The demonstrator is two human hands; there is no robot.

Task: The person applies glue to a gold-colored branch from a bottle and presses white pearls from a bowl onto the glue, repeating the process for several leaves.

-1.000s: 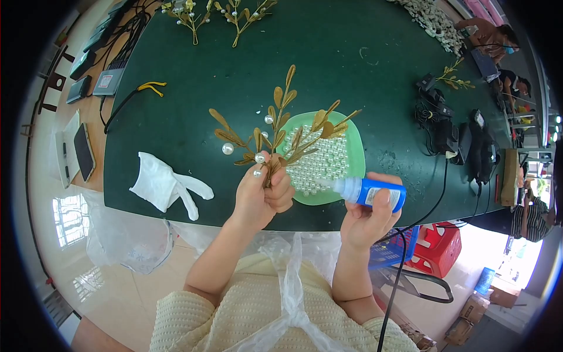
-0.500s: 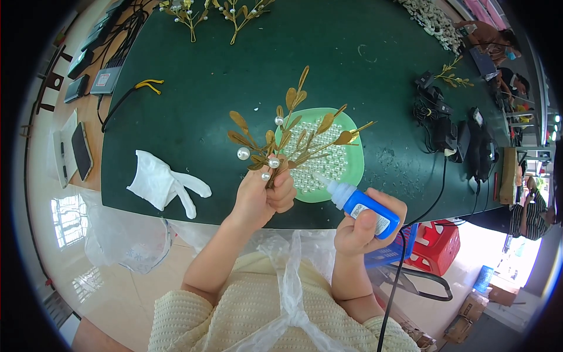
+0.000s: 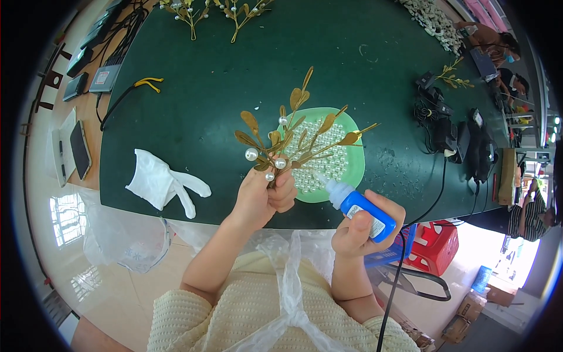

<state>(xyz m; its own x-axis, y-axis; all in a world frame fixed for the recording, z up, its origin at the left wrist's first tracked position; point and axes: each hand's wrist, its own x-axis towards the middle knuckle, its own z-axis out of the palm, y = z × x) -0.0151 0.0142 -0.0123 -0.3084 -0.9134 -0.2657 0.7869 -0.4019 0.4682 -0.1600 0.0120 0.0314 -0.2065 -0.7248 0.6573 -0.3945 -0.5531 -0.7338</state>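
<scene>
My left hand (image 3: 267, 190) is closed around the stem of a gold artificial leaf branch (image 3: 297, 100), which fans out upward with several white pearl beads (image 3: 251, 154) among its leaves. In my right hand (image 3: 370, 225) is a blue glue bottle (image 3: 369, 216) with a pale, translucent cap and a thin nozzle, tilted up and to the left. Its tip points toward the branch's lower part, apart from my left hand. Behind the branch sits a light green tray (image 3: 355, 170) filled with loose pearl beads (image 3: 322, 167). My left fist hides the stem's lower end.
A white glove (image 3: 157, 180) lies left on the green table (image 3: 193, 105). More gold branches (image 3: 236, 20) lie at the far edge. Black adapters and cables (image 3: 444, 132) are at the right, with one cable hanging past my right arm. A red stool (image 3: 435, 249) stands below; people sit far right.
The branch has turned slightly and shifted a little to the right in my left hand. The glue bottle has tipped slightly, its body a bit lower. Both hands keep their hold.
</scene>
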